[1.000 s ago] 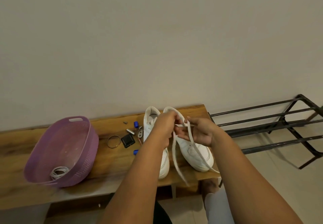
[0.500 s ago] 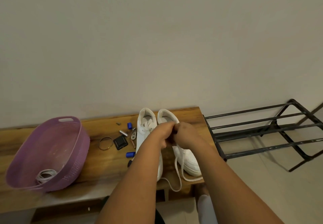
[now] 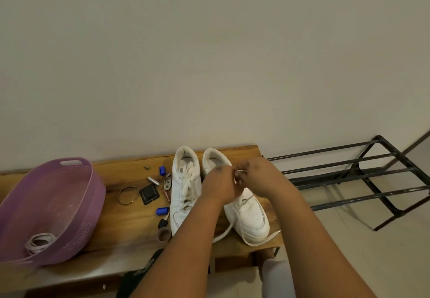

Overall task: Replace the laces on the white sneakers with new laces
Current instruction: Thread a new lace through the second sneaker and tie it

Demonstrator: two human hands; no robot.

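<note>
Sneakers stand side by side at the counter's (image 3: 130,223) right end, toes toward the front edge. Over the right sneaker (image 3: 249,216), the left hand (image 3: 218,184) and right hand (image 3: 258,176) meet, fingers pinching the white lace (image 3: 240,171); its loose ends trail to the front edge. The left sneaker (image 3: 183,193) stays laced. A purple basket (image 3: 90,204) (coiled laces inside) sits well left; a metal rack (image 3: 349,172) flanks the right edge.

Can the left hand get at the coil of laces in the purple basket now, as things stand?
Probably not at once. The left hand is pinching the lace at the right sneaker. The coil of laces lies uncovered in the open basket, so once freed, the way looks clear.
</note>
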